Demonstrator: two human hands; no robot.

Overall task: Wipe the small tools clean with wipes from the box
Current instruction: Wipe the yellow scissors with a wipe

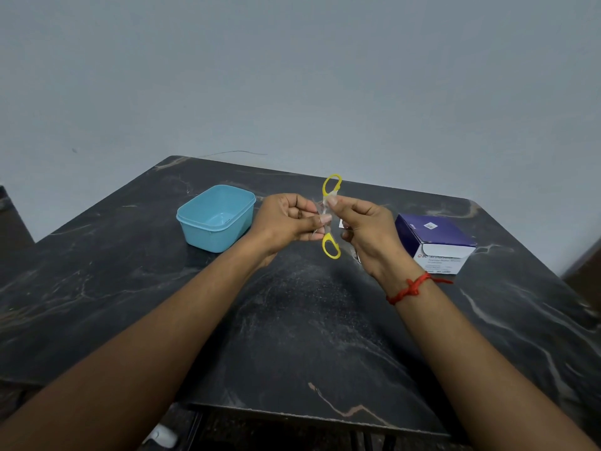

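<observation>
I hold a small pair of scissors with yellow loop handles (pixel 331 245) up above the dark marble table (pixel 292 320), spread wide open, one loop high and one low. My left hand (pixel 286 221) grips the scissors' middle, the blades hidden in its curled fingers. My right hand (pixel 364 226) pinches a small pale wipe (pixel 329 200) against the metal just below the upper loop. The purple and white box of wipes (pixel 435 242) lies on the table to the right of my right hand, its flap open.
A light blue plastic tub (pixel 216 218) stands on the table left of my left hand; its inside looks bare. A small torn packet lies half hidden behind my right hand. A plain grey wall rises behind the table.
</observation>
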